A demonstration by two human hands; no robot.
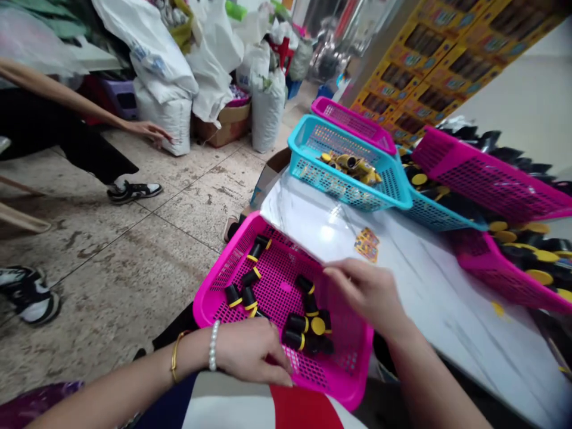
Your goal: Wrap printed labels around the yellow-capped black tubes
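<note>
A bright pink mesh basket [289,271] rests in front of my body, against the table's edge. Several short black cylinders with yellow ends [295,323] lie scattered inside it. My left hand [252,351], wearing a pearl bracelet on the wrist, is closed over the basket's near rim; its outer fingers are hidden. On the table side, my right hand [369,292] has its fingers curled closed at the basket's rim, the fingertips partly out of sight. A small printed orange card [367,244] lies on the table close to my right hand.
The white marble-patterned table [308,208] bears a blue basket [348,190] of gold-and-yellow pieces. Pink and blue baskets of black-and-yellow parts stand stacked at right. Yellow boxes [420,65] rise behind. Another person's hand [149,130] shows at left, near white sacks [165,113] on the floor.
</note>
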